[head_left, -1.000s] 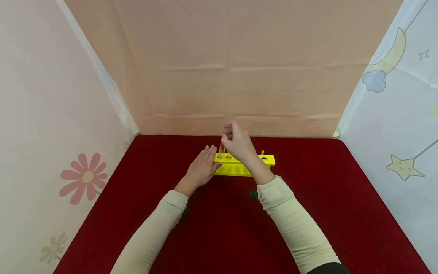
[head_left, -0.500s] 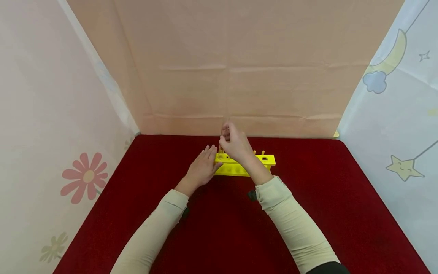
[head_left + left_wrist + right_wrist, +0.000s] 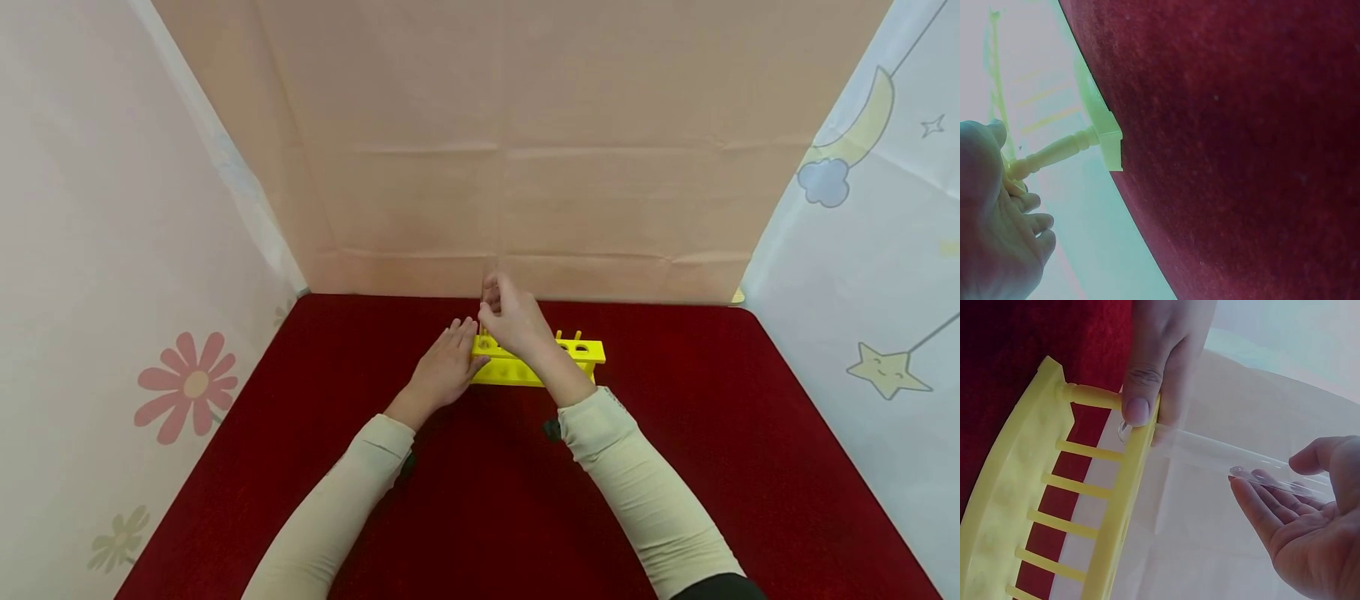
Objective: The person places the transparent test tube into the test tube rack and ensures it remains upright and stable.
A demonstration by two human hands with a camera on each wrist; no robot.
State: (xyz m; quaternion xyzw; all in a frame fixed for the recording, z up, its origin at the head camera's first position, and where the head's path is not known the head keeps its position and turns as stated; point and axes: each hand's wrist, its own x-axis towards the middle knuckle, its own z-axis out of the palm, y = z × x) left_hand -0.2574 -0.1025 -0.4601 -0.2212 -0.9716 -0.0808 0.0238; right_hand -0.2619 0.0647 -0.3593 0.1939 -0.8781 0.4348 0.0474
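A yellow test tube rack stands upright on the red cloth. My left hand grips the left end of its top plate, thumb in front and fingers behind. In the right wrist view my right hand holds a clear test tube between thumb and fingers. The tube's lower end passes through the rack's end hole, its round tip showing just below the top plate, beside the left thumb. A second clear rounded end shows at the right fingertips. The left wrist view shows the rack's end post below the left hand.
Several round holes line the rack's top plate, with short yellow pegs rising behind it. The red table is bounded by a tan back sheet and pale printed side panels.
My right hand has shifted slightly left and down with the test tube, over the rack's left end hole. My left hand stays on the rack.
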